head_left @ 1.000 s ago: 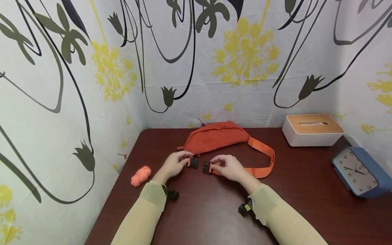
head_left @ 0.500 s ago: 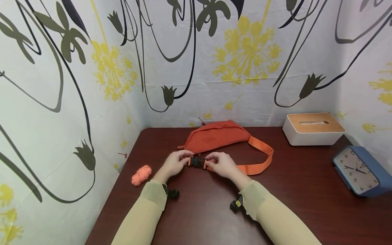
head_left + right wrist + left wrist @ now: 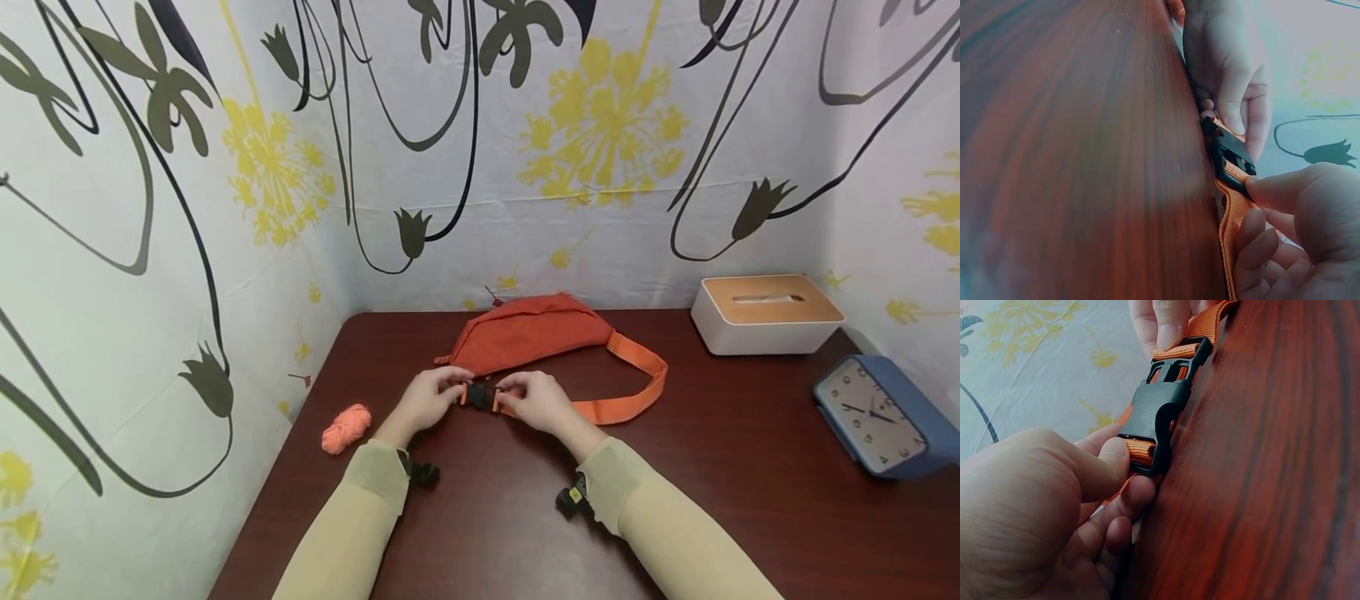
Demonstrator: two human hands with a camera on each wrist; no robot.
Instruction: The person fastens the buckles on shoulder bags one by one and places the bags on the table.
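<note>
An orange-red waist bag (image 3: 532,335) lies near the back of the table, its orange strap (image 3: 622,408) looping round on the right. Between my hands is the strap's black side-release buckle (image 3: 1159,409). My left hand (image 3: 422,406) pinches the socket half at its webbing end, thumb on top and fingers beneath. At the other end, my right hand (image 3: 542,402) pinches the prong half (image 3: 1235,159) and its webbing. The prongs sit inside the socket, with part of them showing between the two frames in the left wrist view. The buckle is close over the table.
A coral yarn skein (image 3: 347,429) lies on the dark red-brown table (image 3: 480,517) left of my left hand. At the back right stands a white tissue box (image 3: 768,333) with a wooden lid, and a blue clock (image 3: 873,417) stands at the right. Patterned fabric (image 3: 525,233) hangs behind.
My right hand has moved left, bringing the prong half into the socket half; the two were apart a second ago. The strap loop shifted slightly left. My left hand has stayed in place.
</note>
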